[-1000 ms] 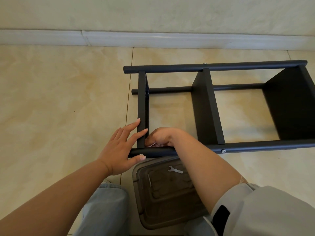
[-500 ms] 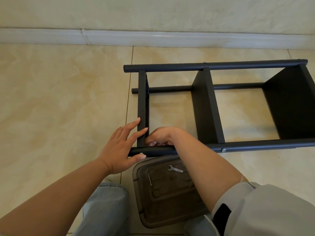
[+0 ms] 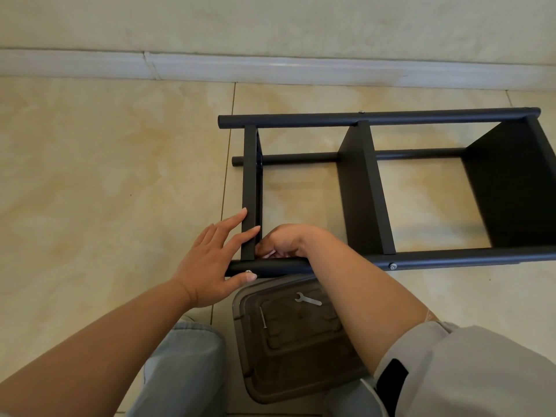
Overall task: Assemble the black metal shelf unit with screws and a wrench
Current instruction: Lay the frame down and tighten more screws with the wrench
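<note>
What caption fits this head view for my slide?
Left hand steadies the black shelf frame on the floor while right hand works at its corner; a wrench lies on the box lid.

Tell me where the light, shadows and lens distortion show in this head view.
Head view: soft daylight, with a bright sheen on the baseboard and a pale glare patch on the floor tile inside the shelf frame. The frame casts only faint shadows. Wide-angle bending curves the baseboard and the frame's tubes. The wrench on the plastic bin lid stays sharp.
</note>
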Demonstrator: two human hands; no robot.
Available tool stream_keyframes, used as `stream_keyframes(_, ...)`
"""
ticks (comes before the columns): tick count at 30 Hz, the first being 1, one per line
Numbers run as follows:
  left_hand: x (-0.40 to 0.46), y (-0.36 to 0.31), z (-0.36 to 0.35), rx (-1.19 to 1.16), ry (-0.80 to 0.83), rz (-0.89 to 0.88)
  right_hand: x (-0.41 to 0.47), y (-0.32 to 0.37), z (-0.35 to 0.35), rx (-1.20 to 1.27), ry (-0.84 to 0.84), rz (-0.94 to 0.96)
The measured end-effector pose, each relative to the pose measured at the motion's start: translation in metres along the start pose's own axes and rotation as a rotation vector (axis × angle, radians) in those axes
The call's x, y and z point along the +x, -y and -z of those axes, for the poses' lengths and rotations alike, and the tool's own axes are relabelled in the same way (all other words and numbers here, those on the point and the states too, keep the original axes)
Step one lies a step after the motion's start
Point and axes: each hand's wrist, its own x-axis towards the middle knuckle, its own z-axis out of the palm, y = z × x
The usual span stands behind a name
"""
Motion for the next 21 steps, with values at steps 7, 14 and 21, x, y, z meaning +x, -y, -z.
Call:
stream_keyframes(7,0.0001,0.0000,0.0000,-0.001,-0.001,-0.002,-0.0057,0.0043,-0.0026,-0.088,-0.002,0.000)
stream_keyframes(14,0.0008,-0.0010,0.0002,-0.004,-0.008,-0.001,-0.0036,0.0011,-0.0007,-0.050,-0.021,0.001)
stream_keyframes(21,-0.0001,-0.0009,0.0002,-0.004,-0.008,0.001,-0.0049,0.0013,-0.0022,-0.032,0.002,0.008)
